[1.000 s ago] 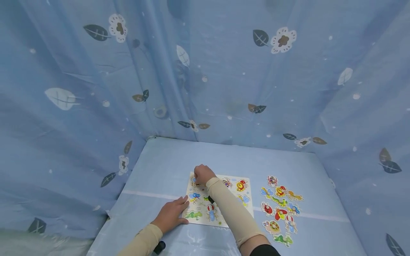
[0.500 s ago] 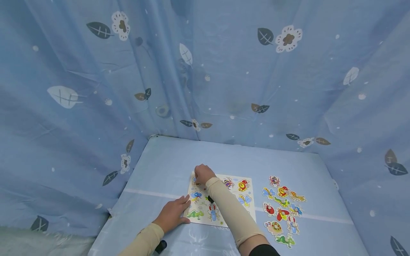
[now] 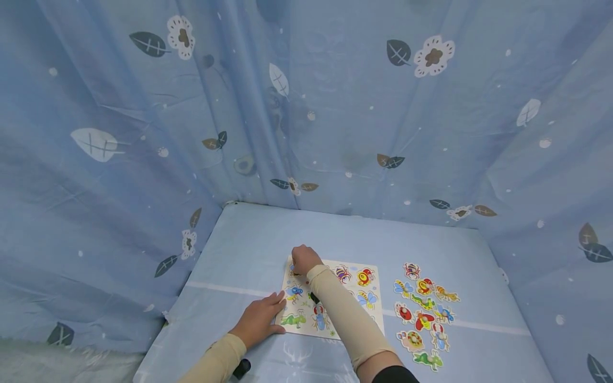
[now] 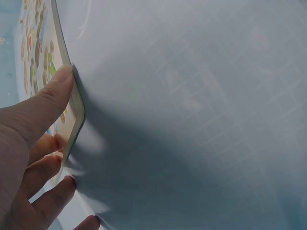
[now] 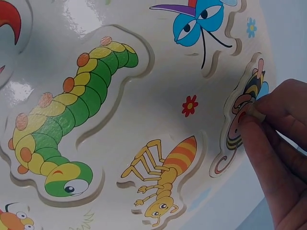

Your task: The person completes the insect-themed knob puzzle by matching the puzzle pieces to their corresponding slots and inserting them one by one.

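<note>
A white insect puzzle board [image 3: 306,331] lies on the table in the head view. My left hand [image 3: 258,319] holds its near left corner; in the left wrist view the thumb [image 4: 60,79] lies on one edge and fingers touch around the corner. At the far left corner of the board is my right hand [image 3: 306,259]. In the right wrist view its thumb and finger pinch the small knob [image 5: 255,113] of a puzzle piece, a black-and-yellow striped bee [image 5: 233,139], partly hidden by the fingers. Beside it are a caterpillar [image 5: 81,105] and an ant [image 5: 168,177].
Several loose insect pieces are spread right of the board, among them a red ladybug [image 3: 404,312], a snail [image 3: 410,339] and a green grasshopper [image 3: 428,360]. A blue patterned curtain [image 3: 335,106] rises behind the pale blue table [image 3: 258,239].
The head view has shifted slightly, so the board and loose pieces appear a little farther right. Both hands keep their places at the board, with the right hand still at its far left corner.
</note>
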Demonstrator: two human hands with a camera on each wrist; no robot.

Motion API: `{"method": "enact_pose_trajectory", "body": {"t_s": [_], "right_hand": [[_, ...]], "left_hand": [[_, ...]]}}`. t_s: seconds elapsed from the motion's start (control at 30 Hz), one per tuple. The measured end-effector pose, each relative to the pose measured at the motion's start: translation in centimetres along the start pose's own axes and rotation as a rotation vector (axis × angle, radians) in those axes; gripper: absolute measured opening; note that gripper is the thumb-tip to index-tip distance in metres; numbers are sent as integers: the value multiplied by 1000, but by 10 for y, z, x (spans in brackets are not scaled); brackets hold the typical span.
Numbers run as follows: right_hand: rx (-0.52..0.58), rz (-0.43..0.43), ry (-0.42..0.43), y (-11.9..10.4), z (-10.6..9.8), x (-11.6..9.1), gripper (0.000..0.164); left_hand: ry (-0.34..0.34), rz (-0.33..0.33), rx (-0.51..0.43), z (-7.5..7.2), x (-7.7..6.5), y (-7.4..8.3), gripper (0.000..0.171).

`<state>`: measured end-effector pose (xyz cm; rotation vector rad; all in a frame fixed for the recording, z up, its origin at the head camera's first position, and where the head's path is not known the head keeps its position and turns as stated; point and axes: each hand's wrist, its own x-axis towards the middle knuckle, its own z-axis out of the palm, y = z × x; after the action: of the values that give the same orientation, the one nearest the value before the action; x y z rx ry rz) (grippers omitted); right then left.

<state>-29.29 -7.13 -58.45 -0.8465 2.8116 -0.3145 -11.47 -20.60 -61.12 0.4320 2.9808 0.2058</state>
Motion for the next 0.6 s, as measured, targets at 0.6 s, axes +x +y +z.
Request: {"method": "enact_pose_trajectory", "body": {"t_s": [0.6], "right_hand": [[14, -28, 15, 1, -1, -6, 26]], "left_hand": [[-11, 3, -31, -3, -1, 1, 78]]}}
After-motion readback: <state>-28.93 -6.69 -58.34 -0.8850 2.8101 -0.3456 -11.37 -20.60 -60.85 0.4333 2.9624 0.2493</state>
